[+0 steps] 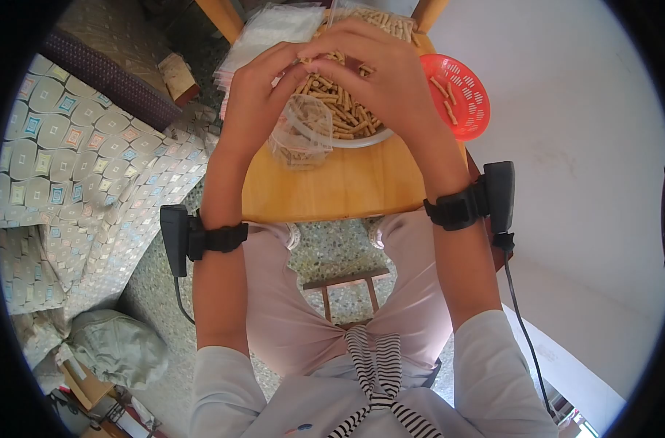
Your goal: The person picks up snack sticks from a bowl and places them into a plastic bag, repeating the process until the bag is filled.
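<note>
Where the left hand (256, 95) and right hand (383, 69) meet, the sticks (350, 117) lie just below.
As I see it from here, the fingertips of both hands are bent inward and come together; whether either grip is closed on a stick, I cannot tell; the pile sits under the right palm and runs out toward the person's body, nearer the right hand, its long axes pointing every way; the bowl (369, 141) holds it; a clear bag (303, 131) slumps at the near left rim, nearer the left hand; the wooden top (310, 193) is under bowl and bag; flat bags (274, 29) lie beyond the left hand; a red basket (480, 109) with a few sticks sits right of the right hand.
</note>
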The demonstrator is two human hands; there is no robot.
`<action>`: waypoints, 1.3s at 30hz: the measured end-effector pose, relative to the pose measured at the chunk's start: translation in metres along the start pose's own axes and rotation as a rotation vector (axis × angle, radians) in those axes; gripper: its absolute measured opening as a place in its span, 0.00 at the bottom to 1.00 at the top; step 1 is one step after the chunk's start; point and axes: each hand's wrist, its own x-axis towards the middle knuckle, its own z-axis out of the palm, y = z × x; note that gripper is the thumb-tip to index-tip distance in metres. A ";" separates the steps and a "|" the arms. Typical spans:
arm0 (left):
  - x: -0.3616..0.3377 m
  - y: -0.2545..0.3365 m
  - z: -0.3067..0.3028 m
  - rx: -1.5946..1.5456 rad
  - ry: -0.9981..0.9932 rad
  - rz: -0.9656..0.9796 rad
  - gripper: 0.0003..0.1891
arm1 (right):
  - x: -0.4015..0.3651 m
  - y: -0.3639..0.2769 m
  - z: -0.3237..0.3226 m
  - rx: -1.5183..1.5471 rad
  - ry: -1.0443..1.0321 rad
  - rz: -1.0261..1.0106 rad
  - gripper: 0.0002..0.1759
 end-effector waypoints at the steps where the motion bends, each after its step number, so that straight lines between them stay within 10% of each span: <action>1: -0.001 0.001 0.000 0.000 0.001 0.000 0.10 | 0.000 -0.002 -0.001 -0.006 -0.005 -0.017 0.07; 18: 0.005 -0.007 -0.010 -0.462 0.060 -0.133 0.10 | 0.001 -0.009 0.004 0.071 0.158 0.007 0.06; 24: 0.003 -0.011 -0.023 -0.616 0.220 -0.203 0.09 | -0.002 0.002 0.003 0.056 0.018 0.121 0.12; 29: -0.001 -0.018 -0.034 -0.472 0.014 -0.150 0.08 | -0.012 0.007 0.005 -0.012 -0.488 0.421 0.20; 39: -0.003 -0.010 -0.033 -0.138 -0.145 -0.038 0.07 | -0.014 0.011 0.010 -0.078 -0.502 0.349 0.13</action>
